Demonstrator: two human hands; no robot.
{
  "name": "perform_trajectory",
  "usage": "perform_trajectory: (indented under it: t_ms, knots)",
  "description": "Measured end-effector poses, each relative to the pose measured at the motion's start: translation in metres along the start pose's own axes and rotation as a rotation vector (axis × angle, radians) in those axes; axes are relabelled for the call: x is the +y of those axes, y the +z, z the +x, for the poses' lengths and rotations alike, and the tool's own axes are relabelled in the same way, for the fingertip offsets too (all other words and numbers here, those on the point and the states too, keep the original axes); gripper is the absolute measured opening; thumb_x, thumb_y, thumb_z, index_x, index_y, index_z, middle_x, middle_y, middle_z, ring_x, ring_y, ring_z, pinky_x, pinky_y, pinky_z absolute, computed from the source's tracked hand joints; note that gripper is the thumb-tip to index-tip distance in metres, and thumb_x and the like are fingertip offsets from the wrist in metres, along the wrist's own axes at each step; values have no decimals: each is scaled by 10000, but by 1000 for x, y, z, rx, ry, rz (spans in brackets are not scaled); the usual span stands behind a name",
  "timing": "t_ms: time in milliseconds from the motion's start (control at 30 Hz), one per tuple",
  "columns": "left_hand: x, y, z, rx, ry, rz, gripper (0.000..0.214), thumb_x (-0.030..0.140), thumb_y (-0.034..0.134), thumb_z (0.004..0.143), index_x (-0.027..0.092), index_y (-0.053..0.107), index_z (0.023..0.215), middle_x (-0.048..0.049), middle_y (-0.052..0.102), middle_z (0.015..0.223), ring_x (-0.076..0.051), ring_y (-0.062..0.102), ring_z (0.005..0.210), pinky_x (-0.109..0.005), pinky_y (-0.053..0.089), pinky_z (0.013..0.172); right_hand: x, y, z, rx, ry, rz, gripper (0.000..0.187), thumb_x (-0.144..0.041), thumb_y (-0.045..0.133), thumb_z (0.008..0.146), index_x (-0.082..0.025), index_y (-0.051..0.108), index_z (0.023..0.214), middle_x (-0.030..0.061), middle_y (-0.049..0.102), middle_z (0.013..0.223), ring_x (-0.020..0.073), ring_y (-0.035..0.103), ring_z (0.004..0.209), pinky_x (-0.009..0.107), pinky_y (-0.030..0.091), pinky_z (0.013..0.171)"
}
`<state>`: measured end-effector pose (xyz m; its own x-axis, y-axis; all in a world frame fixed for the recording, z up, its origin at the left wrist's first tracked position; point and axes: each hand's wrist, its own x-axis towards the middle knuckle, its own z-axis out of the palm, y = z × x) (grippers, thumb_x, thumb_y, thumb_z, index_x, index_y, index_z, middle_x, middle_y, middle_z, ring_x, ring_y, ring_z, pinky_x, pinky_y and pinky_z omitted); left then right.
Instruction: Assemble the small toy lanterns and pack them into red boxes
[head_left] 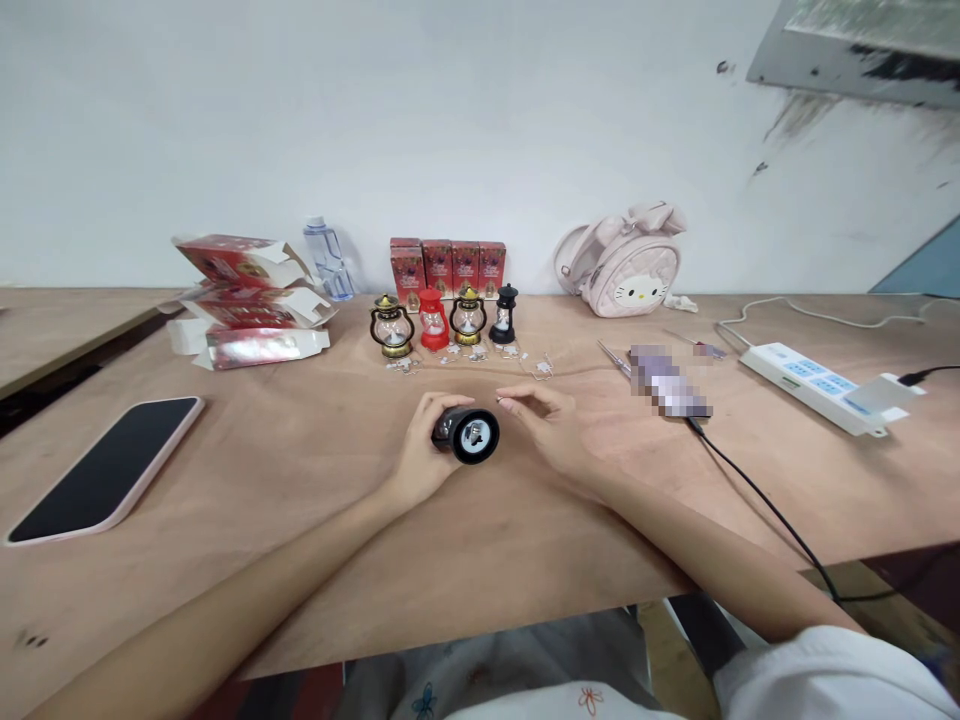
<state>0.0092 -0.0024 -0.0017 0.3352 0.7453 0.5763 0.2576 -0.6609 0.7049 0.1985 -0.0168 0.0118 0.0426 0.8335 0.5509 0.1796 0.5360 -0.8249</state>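
Observation:
My left hand (420,455) is wrapped round a small black lantern (468,434) tipped on its side, its round base facing me, just above the wooden table (300,500). My right hand (551,425) hovers beside the lantern on the right, fingers loosely curled toward it, holding nothing that I can see. Behind, a row of toy lanterns stands upright: a gold one (391,326), a red one (433,320), a second gold one (468,317) and a black one (504,315). Small metal hooks (541,368) lie scattered before them.
A phone (109,465) lies face up at the left. Opened red boxes (251,300) are stacked at the back left, near a water bottle (328,258). Closed red boxes (448,265) line the wall. A pink bag (622,265), a power strip (821,385) and a black cable (765,505) lie at the right.

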Motion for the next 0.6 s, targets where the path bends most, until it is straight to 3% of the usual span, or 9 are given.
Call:
perform_trajectory:
  t_ms: [133, 300, 600]
  knots:
    - [-2, 0, 0, 3, 2, -2, 398, 238, 728, 685, 213, 571, 1049, -62, 543, 1029, -209, 567, 972, -353, 481, 868, -6, 1, -9, -6, -309, -127, 161, -189, 636, 844, -282, 714, 949, -16, 726, 833, 126, 644, 789, 282, 530, 727]
    - [-1, 1, 0, -6, 2, 1, 389, 262, 727, 694, 212, 568, 1046, -60, 533, 1019, -204, 562, 953, -347, 481, 854, -11, 2, -12, -71, -559, -266, 177, -138, 598, 864, -250, 707, 948, 11, 709, 806, 135, 611, 763, 291, 513, 687]
    - [1, 1, 0, -33, 15, 17, 379, 259, 721, 708, 218, 567, 1052, -57, 529, 1006, -205, 557, 950, -351, 483, 845, -15, 3, -11, -85, -659, -389, 143, -122, 570, 877, -207, 685, 889, 28, 653, 774, 125, 571, 717, 267, 492, 648]
